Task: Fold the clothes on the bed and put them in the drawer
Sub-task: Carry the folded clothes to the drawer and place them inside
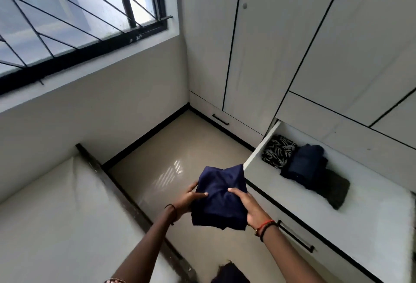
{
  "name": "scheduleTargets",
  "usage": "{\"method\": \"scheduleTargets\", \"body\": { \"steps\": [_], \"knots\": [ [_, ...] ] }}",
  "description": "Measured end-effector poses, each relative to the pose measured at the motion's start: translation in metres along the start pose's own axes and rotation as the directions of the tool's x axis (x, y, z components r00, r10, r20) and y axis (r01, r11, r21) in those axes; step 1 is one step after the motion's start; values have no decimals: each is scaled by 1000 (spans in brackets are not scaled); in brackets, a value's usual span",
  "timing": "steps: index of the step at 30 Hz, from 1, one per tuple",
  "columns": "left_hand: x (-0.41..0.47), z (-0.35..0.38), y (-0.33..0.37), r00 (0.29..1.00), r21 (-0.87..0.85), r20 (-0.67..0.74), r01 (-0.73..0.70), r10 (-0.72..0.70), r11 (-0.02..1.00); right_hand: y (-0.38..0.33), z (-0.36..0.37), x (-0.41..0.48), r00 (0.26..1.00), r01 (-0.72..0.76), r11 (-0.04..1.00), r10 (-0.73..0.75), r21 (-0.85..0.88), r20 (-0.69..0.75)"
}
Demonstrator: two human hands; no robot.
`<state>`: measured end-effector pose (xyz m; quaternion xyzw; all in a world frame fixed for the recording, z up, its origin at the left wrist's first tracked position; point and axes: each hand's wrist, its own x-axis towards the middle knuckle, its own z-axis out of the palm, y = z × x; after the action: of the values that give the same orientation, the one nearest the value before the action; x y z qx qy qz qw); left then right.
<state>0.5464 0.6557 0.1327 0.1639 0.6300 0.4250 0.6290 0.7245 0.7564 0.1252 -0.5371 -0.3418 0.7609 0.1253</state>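
Held item: one folded navy garment (219,199), carried in the air over the floor tiles between the bed (56,215) and the open drawer (258,149), just short of the drawer's near corner.

Grip: my left hand (188,199) clasps the left edge and my right hand (248,208) the right edge. Both thumbs are pressed on top. The other fingers go underneath, out of sight.

Handling, my estimate:
- Light and soft, thin woven cloth, no stiffness of its own. The top already puckers into creases between my thumbs.
- The layers look free to slide and fan open if gripped from one side only, so support from below on both edges suits it.
- Not fragile and not slippery. The risk is losing the fold, not dropping it.
- Lower it flat and let go of both sides together.

Count:
- In hand: 1 navy garment.
- In drawer: 3 folded pieces overlapping in a row along the left part: black-and-white leaf-print piece (278,151), dark navy piece (304,162), dark olive-black piece (333,189).
- Drawer floor to the right of them is bare white.
- Bottom edge of view: 1 dark cloth shape (229,273), cut off. I cannot tell what it is.
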Motion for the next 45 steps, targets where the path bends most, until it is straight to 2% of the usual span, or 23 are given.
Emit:
{"method": "scheduleTargets", "body": {
  "steps": [9,13,19,23,27,29,35,40,45],
  "knots": [
    [51,108,22,993,142,108,40,-56,989,-22,-110,1,992,39,987,-20,158,-121],
    [90,167,33,990,181,107,67,-87,981,-38,-172,14,981,82,978,-45,194,-189],
    [168,286,51,973,296,178,88,-145,951,-65,-295,36,962,126,953,-50,274,-267],
    [214,363,48,958,354,185,145,-221,924,-74,-373,45,967,78,938,12,339,-255],
    [254,421,19,935,388,203,195,-290,901,-63,-442,51,963,-11,906,124,424,-240],
    [283,447,-4,919,460,199,220,-341,860,-52,-478,59,960,-31,890,154,456,-236],
    [358,498,-66,874,598,256,192,-412,778,-2,-550,100,935,-88,844,254,529,-249],
    [431,541,-122,850,668,283,157,-443,728,29,-610,156,894,-79,847,293,526,-339],
    [496,589,-148,869,646,309,106,-386,756,35,-677,212,868,-14,863,261,504,-423]
  ]
}}
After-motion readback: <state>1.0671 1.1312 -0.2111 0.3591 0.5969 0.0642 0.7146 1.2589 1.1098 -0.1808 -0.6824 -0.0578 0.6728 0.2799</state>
